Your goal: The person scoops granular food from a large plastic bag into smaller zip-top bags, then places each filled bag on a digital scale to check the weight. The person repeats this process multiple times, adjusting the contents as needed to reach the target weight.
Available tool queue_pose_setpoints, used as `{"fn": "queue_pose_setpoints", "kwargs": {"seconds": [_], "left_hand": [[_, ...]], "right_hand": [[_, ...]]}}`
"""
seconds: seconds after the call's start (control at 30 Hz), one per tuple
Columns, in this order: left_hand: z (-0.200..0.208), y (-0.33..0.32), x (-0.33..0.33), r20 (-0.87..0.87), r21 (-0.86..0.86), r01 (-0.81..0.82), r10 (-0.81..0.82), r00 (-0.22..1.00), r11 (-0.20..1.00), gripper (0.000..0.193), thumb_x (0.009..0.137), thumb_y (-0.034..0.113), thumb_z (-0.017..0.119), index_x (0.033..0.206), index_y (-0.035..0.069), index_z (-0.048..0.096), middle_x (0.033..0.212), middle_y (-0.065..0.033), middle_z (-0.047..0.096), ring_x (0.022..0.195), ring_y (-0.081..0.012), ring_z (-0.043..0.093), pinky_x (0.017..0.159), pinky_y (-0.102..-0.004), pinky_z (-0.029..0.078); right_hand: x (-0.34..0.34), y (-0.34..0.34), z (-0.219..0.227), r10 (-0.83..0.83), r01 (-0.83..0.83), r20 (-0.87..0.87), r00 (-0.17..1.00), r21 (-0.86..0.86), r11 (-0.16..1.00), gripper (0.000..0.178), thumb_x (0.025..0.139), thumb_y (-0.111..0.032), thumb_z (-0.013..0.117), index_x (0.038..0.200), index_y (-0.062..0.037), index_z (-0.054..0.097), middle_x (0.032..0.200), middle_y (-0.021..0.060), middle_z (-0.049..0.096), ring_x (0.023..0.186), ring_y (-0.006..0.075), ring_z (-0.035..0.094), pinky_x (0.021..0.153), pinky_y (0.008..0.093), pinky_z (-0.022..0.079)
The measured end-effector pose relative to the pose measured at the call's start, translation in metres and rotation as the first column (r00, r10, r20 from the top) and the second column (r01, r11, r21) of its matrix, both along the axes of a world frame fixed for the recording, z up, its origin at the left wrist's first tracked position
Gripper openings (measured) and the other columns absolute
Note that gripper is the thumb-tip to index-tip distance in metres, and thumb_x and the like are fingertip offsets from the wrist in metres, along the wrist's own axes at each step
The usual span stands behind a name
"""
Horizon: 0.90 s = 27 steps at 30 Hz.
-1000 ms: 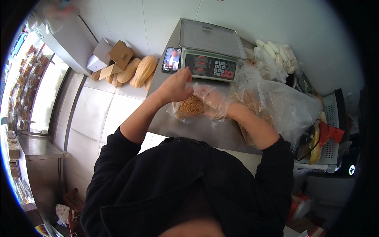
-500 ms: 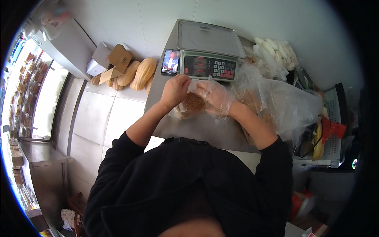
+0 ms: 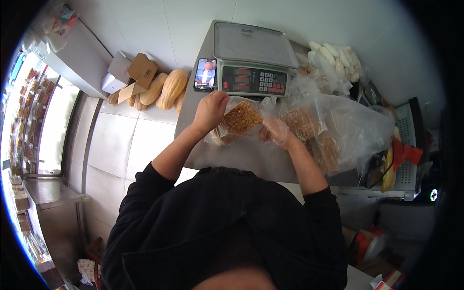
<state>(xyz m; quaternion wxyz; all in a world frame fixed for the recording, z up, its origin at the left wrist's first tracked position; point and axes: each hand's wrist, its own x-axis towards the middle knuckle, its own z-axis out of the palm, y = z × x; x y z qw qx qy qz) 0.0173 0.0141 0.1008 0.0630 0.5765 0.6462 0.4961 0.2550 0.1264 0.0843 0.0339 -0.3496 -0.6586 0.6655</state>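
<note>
White panelled wall [image 3: 193, 29] at the back, grey metal table [image 3: 212, 159] in front of it. Black-and-grey electronic scale with a flat metal pan [image 3: 253, 82] sits at the far end, dark smartphone with a lit screen [image 3: 206, 73] just beside it on the left. Large crumpled clear plastic sack [image 3: 357, 125] on the right, brown crumbly pieces [image 3: 299, 123] showing near its left side. Tan ribbed gourds [image 3: 172, 89] and an open brown cardboard box [image 3: 142, 75] off to the left of the table.

Main thing: golden-brown, square, grainy slab [image 3: 243, 117], between the two hands, near side of the scale, with a thin clear plastic bag [image 3: 236, 100] around at least part of it. Can't tell if it's fully inside.

Bare left hand [image 3: 211, 114]: fingers closed, looks like pinching the bag's upper left edge. Right hand in a clear plastic glove [image 3: 276, 131]: fingers bent by the slab's right corner; can't tell whether they grip slab, film or nothing.

Change: half a second ago the right hand was up beside the left, partly over the slab; now it has dropped back to the right and the slab's broad face shows. Likely means the slab is seated against the bag, left hand steadying the film.
</note>
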Motion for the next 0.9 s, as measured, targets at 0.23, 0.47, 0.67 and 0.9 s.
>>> {"fn": "queue_pose_setpoints", "kwargs": {"seconds": [0.23, 0.47, 0.67, 0.9], "left_hand": [[0.009, 0.004, -0.002, 0.032, -0.246, 0.097, -0.092, 0.995, 0.964, 0.013, 0.085, 0.018, 0.057, 0.085, 0.004, 0.06, 0.071, -0.0164, 0.062, 0.07, -0.0356, 0.061, 0.062, -0.0436, 0.047], [0.025, 0.001, 0.002, -0.102, -0.162, -0.064, 0.048, 0.994, 0.985, 0.01, 0.084, 0.014, 0.059, 0.082, 0.004, 0.059, 0.069, -0.0168, 0.061, 0.065, -0.0346, 0.061, 0.057, -0.0415, 0.047], [0.043, 0.001, 0.003, -0.174, -0.065, -0.094, 0.081, 0.981, 0.993, 0.007, 0.085, 0.011, 0.059, 0.083, 0.004, 0.06, 0.074, -0.0177, 0.062, 0.067, -0.0356, 0.061, 0.058, -0.041, 0.047], [0.049, 0.012, -0.001, -0.049, -0.001, 0.061, -0.061, 0.997, 0.998, 0.011, 0.087, 0.012, 0.06, 0.091, 0.003, 0.064, 0.073, -0.0121, 0.065, 0.063, -0.0224, 0.064, 0.059, -0.0303, 0.049]], "right_hand": [[-0.012, -0.02, 0.004, -0.318, 0.316, -0.035, 0.947, 0.262, 0.912, 0.023, 0.09, -0.022, 0.054, 0.085, 0.0, 0.059, 0.071, 0.0037, 0.056, 0.061, 0.012, 0.054, 0.055, 0.0276, 0.046], [-0.013, -0.022, 0.05, -0.241, 0.31, -0.196, 0.951, 0.568, 0.763, 0.021, 0.089, -0.019, 0.053, 0.097, -0.0016, 0.062, 0.07, 0.0003, 0.056, 0.063, 0.01, 0.053, 0.058, 0.026, 0.044], [-0.008, -0.023, 0.066, -0.111, 0.269, -0.324, 0.939, 0.494, 0.827, 0.023, 0.089, -0.015, 0.052, 0.104, -0.0011, 0.062, 0.071, -0.001, 0.056, 0.062, 0.0076, 0.049, 0.057, 0.0256, 0.042], [-0.01, -0.024, 0.064, -0.219, 0.348, -0.347, 0.912, 0.371, 0.861, 0.025, 0.09, -0.025, 0.053, 0.081, -0.0024, 0.06, 0.065, -0.0014, 0.054, 0.059, 0.0078, 0.05, 0.054, 0.0238, 0.041]]}}
